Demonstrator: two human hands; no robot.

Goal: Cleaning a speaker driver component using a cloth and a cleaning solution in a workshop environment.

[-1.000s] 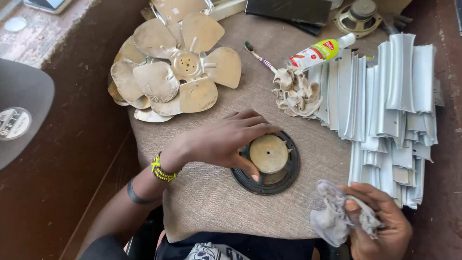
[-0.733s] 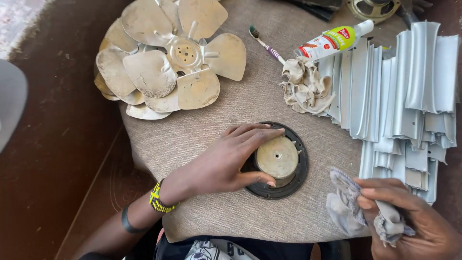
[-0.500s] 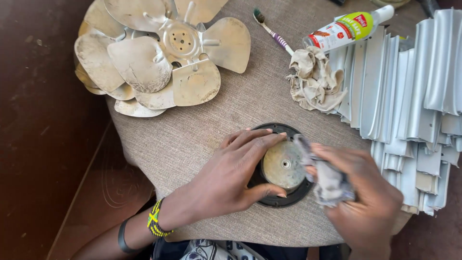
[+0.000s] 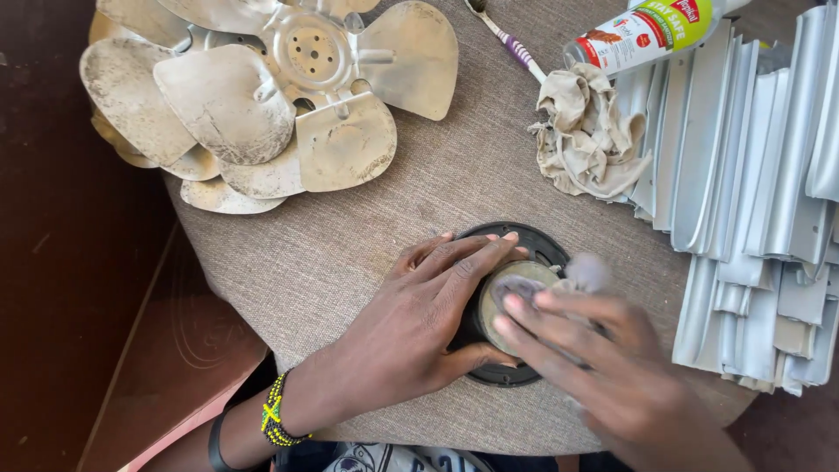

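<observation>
Lying flat, face up: round disc; left hand grip clasps rim, right hand grip presses rag.

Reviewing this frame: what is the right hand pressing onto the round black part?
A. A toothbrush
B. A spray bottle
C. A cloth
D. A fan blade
C. The right hand presses a pale cloth onto the disc, which the left hand steadies; the toothbrush and bottle lie untouched at the table's far edge.

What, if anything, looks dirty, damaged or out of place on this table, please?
The fan blades at top left are smeared with grime and piled unevenly. A crumpled rag lies loose beside the slats. Nothing looks spilled or broken.
</observation>
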